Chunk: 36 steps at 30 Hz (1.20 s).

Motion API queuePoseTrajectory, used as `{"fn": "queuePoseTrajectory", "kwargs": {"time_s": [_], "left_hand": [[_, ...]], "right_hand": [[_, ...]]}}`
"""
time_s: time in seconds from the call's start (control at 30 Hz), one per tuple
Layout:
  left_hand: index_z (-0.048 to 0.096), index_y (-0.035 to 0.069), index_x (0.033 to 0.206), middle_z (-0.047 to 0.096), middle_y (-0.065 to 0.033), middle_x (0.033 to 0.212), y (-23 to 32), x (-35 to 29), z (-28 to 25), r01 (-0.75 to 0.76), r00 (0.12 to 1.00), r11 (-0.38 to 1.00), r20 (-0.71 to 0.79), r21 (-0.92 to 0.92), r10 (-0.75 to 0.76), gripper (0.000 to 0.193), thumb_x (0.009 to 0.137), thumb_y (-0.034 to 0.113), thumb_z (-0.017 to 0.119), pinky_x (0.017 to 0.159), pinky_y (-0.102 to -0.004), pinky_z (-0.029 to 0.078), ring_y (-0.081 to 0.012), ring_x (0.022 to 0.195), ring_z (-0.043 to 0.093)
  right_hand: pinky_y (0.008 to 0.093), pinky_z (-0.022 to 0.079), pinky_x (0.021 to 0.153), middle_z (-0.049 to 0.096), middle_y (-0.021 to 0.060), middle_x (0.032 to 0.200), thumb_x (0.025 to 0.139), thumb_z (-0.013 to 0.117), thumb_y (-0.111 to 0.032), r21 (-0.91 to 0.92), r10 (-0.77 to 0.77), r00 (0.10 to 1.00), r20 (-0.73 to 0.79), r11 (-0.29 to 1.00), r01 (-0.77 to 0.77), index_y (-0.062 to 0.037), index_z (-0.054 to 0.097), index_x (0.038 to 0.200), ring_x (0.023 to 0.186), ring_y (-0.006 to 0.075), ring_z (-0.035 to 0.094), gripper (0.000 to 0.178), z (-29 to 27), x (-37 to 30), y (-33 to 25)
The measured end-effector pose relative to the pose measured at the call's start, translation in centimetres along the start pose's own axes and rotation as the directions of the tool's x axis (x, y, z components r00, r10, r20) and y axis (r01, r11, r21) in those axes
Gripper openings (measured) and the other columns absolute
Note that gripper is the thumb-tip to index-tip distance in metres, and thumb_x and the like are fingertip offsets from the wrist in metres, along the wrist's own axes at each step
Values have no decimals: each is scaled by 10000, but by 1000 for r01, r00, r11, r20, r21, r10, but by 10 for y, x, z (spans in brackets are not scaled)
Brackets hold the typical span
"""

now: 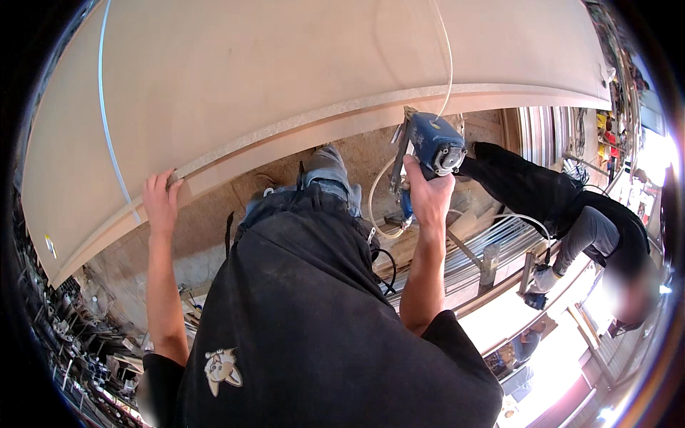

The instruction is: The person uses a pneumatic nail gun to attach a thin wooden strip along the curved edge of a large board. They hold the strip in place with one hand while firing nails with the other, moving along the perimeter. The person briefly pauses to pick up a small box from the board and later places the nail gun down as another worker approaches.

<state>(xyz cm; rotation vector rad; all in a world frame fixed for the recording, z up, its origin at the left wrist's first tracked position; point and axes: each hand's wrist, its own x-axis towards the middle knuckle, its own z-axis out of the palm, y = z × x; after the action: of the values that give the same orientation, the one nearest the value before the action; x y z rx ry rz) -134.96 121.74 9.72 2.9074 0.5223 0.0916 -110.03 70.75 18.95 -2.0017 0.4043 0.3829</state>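
A large beige panel [285, 57] spans the far side in front of me, with a pale narrow strip [307, 121] running along its near edge. My left hand [161, 203] grips that strip near its left end, fingers over the top. In my right hand [430, 194] is a blue nail gun [437, 141], held by its handle. The gun's nose end is close to the panel's near edge; whether it touches cannot be made out. A whitish air hose [374, 203] loops from the base of its handle.
A thin pale line [104, 107] crosses the panel on the left. Long metal lengths [464, 246] lie behind me to the right. Another person in black [549, 192] bends at the right, holding a tool with a hose. Dense clutter [78, 349] fills the lower left.
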Motion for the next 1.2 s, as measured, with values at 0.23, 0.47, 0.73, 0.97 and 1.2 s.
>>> {"fn": "queuePoseTrajectory", "kwargs": {"time_s": [0.23,0.47,0.73,0.97,1.2], "left_hand": [[728,74,1274,663,-130,1165,4,4,0,128,988,988,95,-91,-119,331,968,188,781,957,-456,511,-351,1119,617],[726,71,1290,672,-129,1166,10,8,-1,76,995,995,68,-57,-72,339,980,202,773,980,-466,500,-359,1133,614],[738,78,1263,676,-118,1153,-3,6,2,2,1000,1000,29,-4,-2,323,983,234,780,964,-456,496,-350,1099,613],[752,89,1228,667,-111,1091,5,12,-2,-9,1000,999,1,-32,9,316,952,234,805,931,-459,503,-352,1054,612],[755,102,1228,663,-109,1102,-2,4,4,47,999,999,9,-24,-47,335,936,254,815,920,-473,505,-355,1046,610]], "right_hand": [[365,573,805,805,89,856,927,849,-303,-97,-6,1000,-5,995,6,11,833,1030,805,136,717,331,4,6,11],[358,571,838,802,41,945,950,827,-218,-134,-23,999,34,991,28,3,812,1100,860,130,710,268,4,4,13],[314,524,671,737,20,782,944,835,-253,-146,18,1000,21,989,-15,3,812,1037,690,102,647,273,5,1,9],[369,559,750,770,71,801,931,832,-305,-123,63,998,9,991,-61,29,815,987,761,124,682,339,10,-2,0],[373,560,741,759,76,756,923,825,-321,-142,11,998,58,990,-3,34,813,944,739,134,690,356,27,-6,-8]]}}
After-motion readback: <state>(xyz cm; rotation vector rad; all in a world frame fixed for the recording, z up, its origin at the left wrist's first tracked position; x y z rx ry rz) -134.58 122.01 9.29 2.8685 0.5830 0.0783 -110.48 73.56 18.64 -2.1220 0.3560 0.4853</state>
